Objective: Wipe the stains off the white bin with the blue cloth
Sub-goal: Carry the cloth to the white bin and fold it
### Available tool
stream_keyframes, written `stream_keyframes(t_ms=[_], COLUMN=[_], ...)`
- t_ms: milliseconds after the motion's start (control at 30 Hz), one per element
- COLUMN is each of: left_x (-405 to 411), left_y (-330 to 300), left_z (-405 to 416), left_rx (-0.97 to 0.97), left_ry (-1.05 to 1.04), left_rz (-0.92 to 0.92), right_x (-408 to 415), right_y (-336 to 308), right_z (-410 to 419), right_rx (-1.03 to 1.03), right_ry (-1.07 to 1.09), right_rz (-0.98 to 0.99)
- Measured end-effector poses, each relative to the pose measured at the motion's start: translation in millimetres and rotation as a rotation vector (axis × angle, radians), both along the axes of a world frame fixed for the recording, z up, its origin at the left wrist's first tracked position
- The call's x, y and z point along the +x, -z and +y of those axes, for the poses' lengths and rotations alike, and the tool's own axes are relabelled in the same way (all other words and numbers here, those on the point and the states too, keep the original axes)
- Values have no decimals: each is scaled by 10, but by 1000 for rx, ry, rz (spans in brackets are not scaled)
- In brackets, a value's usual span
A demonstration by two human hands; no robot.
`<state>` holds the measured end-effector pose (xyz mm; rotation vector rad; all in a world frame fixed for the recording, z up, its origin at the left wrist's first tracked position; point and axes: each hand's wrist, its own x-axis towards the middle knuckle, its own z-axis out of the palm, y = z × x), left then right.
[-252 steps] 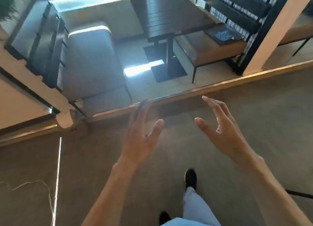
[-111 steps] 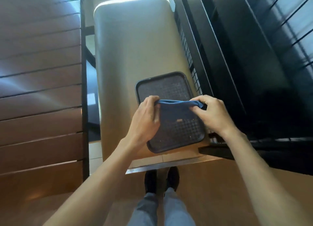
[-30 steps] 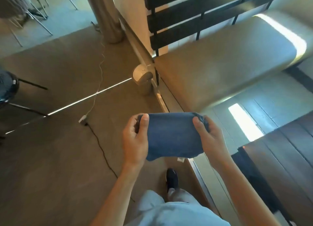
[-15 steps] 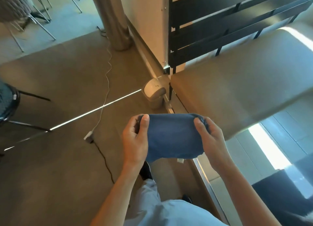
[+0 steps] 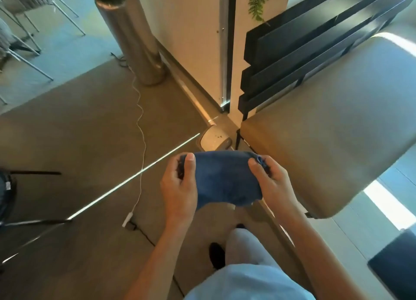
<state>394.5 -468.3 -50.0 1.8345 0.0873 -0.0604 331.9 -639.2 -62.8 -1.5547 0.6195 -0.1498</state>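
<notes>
At the far left edge of the frame stand the thin metal legs of chairs on a pale bluish floor, and lower down a dark stool on brown carpet. A bright strip of light cuts diagonally across the carpet, crossed by a white cable that runs down to a small plug. In the upper middle rises a tall metallic planter beside a cream wall.

Centre frame, the left hand grips one end of the blue cloth, thumb on top and fingers curled under. The cloth is stretched flat between both hands. Just above it, on the floor, the white bin shows dark specks on its lid. The right hand pinches the other end.

To the right lies a tan padded bench with black slats behind it.
</notes>
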Motion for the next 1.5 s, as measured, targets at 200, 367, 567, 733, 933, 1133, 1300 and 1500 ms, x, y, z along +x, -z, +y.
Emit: stream_keyframes(t_ms=[200,367,567,733,933,1133,1300,1500], left_x=[749,1380,2132,2602,3178,3837,4266,4493], left_y=[95,198,270,355,512,578,686,773], left_z=[-139,-327,-601,-737,-799,-704,-534,-216], left_rx=[61,109,98,77,-4,-137,-120,15], left_ry=[84,201,346,491,738,972,1052,1128], left_rz=[-29,-73,-124,-199,-153,53,173,60], right_x=[726,1432,2194,2585,2927,3358,3655,3827], right_y=[142,179,93,6,-71,9,124,271], right_z=[3,48,-80,-213,-191,72,375,821], right_rx=[-131,-159,-87,-71,52,81,34,24], right_ry=[-7,-32,-18,54,165,408,534,619], right_rz=[56,82,79,63,20,108,145,170])
